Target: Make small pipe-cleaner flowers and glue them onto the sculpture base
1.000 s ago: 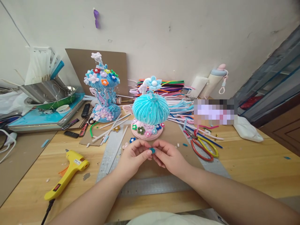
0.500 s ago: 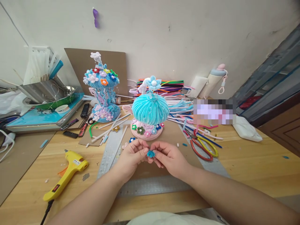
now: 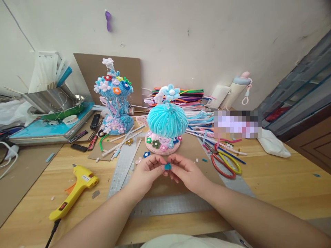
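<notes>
Between the fingertips of my left hand [image 3: 149, 172] and my right hand [image 3: 185, 171] is a small teal pipe-cleaner piece [image 3: 168, 166], looped like a little flower. Both hands pinch it, closed, low over the cardboard sheet [image 3: 165, 191]. Just beyond them stands a turquoise pipe-cleaner jellyfish [image 3: 167, 120] on a pink round base [image 3: 162, 148] dotted with small flowers. A dark blue flower [image 3: 146, 154] and a pale pink flower [image 3: 138, 161] lie by my left hand, the pink one partly covered.
At the left lies a yellow glue gun [image 3: 74, 193]. Red-and-yellow-handled scissors [image 3: 224, 163] rest at the right. A finished-looking blue jellyfish [image 3: 113, 89] stands behind left. Pipe-cleaner bundles [image 3: 178, 98] line the wall, near a bottle [image 3: 236, 91] and a metal pot [image 3: 50, 103].
The teal piece has been turned or squeezed between my fingers, and its loops look more compact. Both hands stay in nearly the same place; the whole view has shifted slightly.
</notes>
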### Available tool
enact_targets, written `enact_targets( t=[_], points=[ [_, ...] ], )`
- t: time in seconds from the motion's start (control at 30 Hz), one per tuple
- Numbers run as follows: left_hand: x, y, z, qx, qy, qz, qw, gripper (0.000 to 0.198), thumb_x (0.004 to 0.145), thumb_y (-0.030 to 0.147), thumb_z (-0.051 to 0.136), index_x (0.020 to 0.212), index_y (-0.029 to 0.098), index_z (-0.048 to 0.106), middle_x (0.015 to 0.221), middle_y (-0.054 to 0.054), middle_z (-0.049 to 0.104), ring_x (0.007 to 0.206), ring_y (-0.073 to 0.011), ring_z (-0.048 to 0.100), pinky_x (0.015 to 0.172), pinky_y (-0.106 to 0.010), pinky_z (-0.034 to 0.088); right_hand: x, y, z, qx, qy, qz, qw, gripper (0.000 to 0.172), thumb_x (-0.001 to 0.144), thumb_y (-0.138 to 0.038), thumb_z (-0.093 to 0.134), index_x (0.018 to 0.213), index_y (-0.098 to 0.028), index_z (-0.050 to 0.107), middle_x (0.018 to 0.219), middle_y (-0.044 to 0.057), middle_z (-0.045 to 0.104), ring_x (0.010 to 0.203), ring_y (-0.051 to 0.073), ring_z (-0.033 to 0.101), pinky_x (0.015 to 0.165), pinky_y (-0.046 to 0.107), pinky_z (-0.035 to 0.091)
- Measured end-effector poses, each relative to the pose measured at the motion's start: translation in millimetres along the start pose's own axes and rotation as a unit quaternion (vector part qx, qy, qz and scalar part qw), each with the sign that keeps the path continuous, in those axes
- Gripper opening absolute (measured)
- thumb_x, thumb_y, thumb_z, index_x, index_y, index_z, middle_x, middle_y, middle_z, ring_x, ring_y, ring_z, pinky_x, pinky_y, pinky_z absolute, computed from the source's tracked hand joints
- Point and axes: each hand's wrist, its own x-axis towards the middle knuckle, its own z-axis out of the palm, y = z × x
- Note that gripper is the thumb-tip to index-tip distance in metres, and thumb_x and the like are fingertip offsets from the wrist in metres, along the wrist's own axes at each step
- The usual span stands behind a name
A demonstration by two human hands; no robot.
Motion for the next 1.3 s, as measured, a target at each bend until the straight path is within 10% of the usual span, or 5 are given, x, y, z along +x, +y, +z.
enact_targets(
  t=[0.3,0.53,0.93,1.3],
  points=[
    [-1,0,2.1,-0.102,-0.003,-0.062,0.993,0.017,0.071,0.023,0.065,0.075,0.013,0.053,0.072,0.000,0.058,0.067,-0.0108,0.057,0.071,-0.031,0.048,-2,4,0,-0.046,0.028,-0.064,0.997,0.016,0.079,-0.033,0.054,0.081,-0.017,0.054,0.064,-0.003,0.052,0.052,0.007,0.045,0.048,0.020,0.035],
    [0,5,-1.1,0.045,0.003,-0.005,0.999,0.020,0.069,0.027,0.067,0.072,0.011,0.056,0.066,-0.001,0.059,0.059,-0.0098,0.055,0.061,-0.024,0.043,-1,-4,-4,0.010,-0.036,-0.014,0.999,0.024,0.076,-0.038,0.058,0.080,-0.015,0.052,0.067,0.001,0.056,0.051,0.008,0.043,0.046,0.020,0.035],
    [0,1,1.6,-0.001,-0.041,0.051,0.998,0.027,0.066,0.026,0.071,0.071,0.014,0.047,0.067,0.002,0.052,0.061,-0.0069,0.047,0.057,-0.019,0.038,-4,-1,-9,0.020,-0.077,-0.039,0.996,0.024,0.076,-0.037,0.060,0.075,-0.015,0.053,0.065,-0.002,0.048,0.054,0.007,0.042,0.050,0.020,0.034],
    [2,0,-6.1,-0.028,-0.105,-0.053,0.993,0.034,0.058,0.031,0.076,0.071,0.014,0.049,0.068,0.000,0.059,0.063,-0.0134,0.058,0.061,-0.025,0.043,-2,-4,-9,0.063,-0.123,-0.026,0.990,0.030,0.069,-0.037,0.068,0.078,-0.016,0.050,0.065,-0.003,0.052,0.049,0.005,0.047,0.041,0.016,0.035]
  ],
)
